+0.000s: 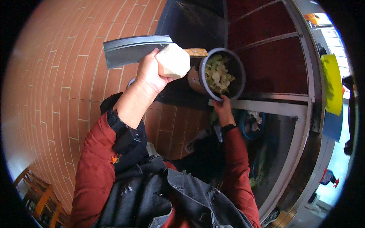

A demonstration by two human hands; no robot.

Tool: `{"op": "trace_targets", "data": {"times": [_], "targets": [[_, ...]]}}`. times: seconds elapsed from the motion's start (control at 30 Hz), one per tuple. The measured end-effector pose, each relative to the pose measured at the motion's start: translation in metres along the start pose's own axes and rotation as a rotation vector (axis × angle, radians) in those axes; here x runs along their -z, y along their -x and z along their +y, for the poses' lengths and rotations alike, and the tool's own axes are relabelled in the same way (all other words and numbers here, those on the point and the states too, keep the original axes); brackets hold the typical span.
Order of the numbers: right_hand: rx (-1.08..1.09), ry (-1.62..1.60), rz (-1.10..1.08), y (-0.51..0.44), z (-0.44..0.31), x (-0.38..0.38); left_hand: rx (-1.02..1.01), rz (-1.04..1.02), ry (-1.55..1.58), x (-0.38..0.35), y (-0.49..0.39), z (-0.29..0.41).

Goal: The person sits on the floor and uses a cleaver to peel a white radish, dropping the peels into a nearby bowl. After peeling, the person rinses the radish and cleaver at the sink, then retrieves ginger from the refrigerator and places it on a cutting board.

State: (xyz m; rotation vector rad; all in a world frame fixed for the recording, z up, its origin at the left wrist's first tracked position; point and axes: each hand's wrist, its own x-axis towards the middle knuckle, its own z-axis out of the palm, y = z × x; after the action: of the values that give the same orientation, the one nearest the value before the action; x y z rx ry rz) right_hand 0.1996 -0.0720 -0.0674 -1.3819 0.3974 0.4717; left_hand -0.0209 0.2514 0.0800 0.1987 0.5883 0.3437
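Observation:
My left hand (149, 71) holds a pale, peeled block of vegetable (174, 61) with flat cut sides. In the same hand is a cleaver; its broad steel blade (122, 54) points left, and its wooden handle (196, 52) sticks out to the right past the vegetable. How the fingers wrap the cleaver is hidden. My right hand (222, 107) grips the near rim of a bucket (203, 72). The bucket is tilted so its mouth faces up towards me, and green and pale vegetable scraps (219, 75) lie inside it.
Below a light metal frame (262, 105) on the right sits a blue basin (246, 128) with pale pieces. Brown tiles (71, 94) cover the floor. A yellow-green plastic container (332, 85) and a spray bottle (328, 177) stand far right. Wooden furniture (42, 199) is at lower left.

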Motion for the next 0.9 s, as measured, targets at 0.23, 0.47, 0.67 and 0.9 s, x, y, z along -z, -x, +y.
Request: {"op": "trace_targets", "data": {"times": [0.23,0.47,0.67,0.9], "targets": [[0.505,1.05,-0.298,0.001,0.008,0.025,-0.068,0.077,0.0,0.025,0.006,0.008],[-0.053,0.38,-0.411,0.084,0.027,-0.024,-0.154,-0.059,0.034,0.046,0.015,0.024],[-0.284,0.511,-0.524,0.188,0.003,-0.051,-0.151,-0.143,-0.021,0.059,0.054,0.01],[0.316,0.9,-0.663,0.249,-0.098,-0.044,-0.144,-0.096,-0.072,0.054,0.062,-0.002]]}}
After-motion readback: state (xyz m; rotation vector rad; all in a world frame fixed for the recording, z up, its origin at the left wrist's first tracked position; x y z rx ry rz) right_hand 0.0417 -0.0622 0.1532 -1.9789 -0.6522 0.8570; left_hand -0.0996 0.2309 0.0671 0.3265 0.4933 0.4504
